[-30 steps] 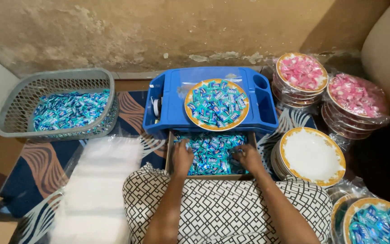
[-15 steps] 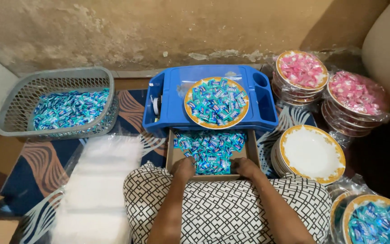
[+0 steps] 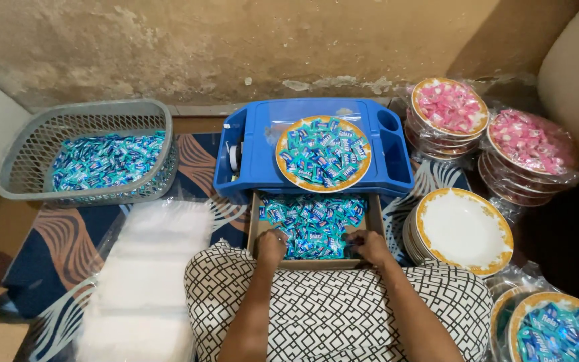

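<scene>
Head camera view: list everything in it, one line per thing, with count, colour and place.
cardboard box: one, brown, holds blue sweets, centre near
blue tray: one, behind the box
filled plate: one, gold-rimmed, blue sweets, on the tray
grey basket: one, blue sweets inside, left
clear bags: a stack, whitish, left near
empty plates: a stack, white with gold rim, right
pink sweet plates: two wrapped stacks, far right
wrapped blue plate: one, lower right
left hand: in the box, on sweets
right hand: in the box, on sweets

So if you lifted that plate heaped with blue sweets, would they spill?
Probably, if tilted: the wrapped sweets lie loose and heaped on the plate, and glossy wrappers likely slide. The plate looks stiff, so held level it should carry them, though perhaps heavy.
</scene>
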